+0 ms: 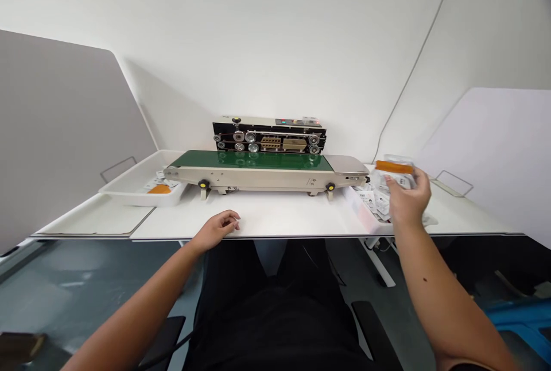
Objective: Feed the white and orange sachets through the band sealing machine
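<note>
My right hand [407,196] grips a plastic pouch [394,167] with an orange band along its top, thumb in front and fingers behind. It is held over the right-hand white bin [364,216], where several white printed packets [373,198] lie. My left hand [217,228] rests at the table's front edge, its fingers loosely bent and holding nothing. Between and beyond my hands stands a band sealing machine [270,136] with a green conveyor belt [253,160].
A white plastic tray [124,194] at the belt's left end has packets and an orange piece [159,189] in it. Grey-white partition panels [64,130] stand at both sides of the white table [275,219]. A wire bookend-like frame [454,183] is at the right.
</note>
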`<state>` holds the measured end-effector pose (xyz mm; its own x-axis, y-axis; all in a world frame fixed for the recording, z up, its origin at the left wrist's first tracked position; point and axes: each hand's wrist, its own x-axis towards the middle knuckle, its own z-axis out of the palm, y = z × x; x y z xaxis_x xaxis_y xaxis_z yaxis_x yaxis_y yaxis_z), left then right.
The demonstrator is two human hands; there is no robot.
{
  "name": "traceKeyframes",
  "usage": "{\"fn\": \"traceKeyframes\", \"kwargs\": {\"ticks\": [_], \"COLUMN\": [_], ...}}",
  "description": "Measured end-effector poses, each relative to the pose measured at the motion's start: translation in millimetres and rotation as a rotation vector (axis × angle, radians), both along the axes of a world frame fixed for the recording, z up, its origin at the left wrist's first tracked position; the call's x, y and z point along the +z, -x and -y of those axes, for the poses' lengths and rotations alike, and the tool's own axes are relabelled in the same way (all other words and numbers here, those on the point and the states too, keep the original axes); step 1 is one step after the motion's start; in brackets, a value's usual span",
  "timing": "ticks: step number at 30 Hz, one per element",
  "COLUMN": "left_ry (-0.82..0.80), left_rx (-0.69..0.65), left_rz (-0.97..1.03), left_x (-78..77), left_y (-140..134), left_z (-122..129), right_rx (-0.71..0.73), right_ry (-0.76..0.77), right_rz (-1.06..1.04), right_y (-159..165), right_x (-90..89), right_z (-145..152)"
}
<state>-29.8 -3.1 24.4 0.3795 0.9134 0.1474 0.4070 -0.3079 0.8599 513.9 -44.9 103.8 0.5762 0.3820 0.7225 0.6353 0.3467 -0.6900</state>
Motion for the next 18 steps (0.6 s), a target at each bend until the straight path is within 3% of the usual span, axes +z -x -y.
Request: {"fn": "traceKeyframes", "kwargs": {"ticks": [3, 7, 9, 13, 18], "left_ry": [0.019, -0.109, -0.194, -0.363, -0.397], "left_rx": [-0.033, -0.048, -0.075, -0.190, -0.338], "left_rz": [-0.056, -0.115, -0.121, -0.173, -0.301], "left_x": [10.5, 21.3, 21.3, 10.6, -2.1], "left_y": [-4.9, -16.8, -23.1, -37.1, -60.3], "left_z": [-4.9, -16.3, -23.0, -32.3, -34.1], "right_rx": [0.120, 0.591, 0.736, 0.809, 0.919], "right_ry": [0.025, 0.042, 0.065, 0.156, 0.324], "right_rz": [0.205, 0.735, 0.917, 1.037, 0.972], "right_y": [78.1, 172.6, 203.5, 231.5, 231.5], "right_x": [-9.7, -46.7, -66.1, -93.7, -105.3], "right_z": [-6.0, -30.8, -45.2, -65.6, -71.4]}}
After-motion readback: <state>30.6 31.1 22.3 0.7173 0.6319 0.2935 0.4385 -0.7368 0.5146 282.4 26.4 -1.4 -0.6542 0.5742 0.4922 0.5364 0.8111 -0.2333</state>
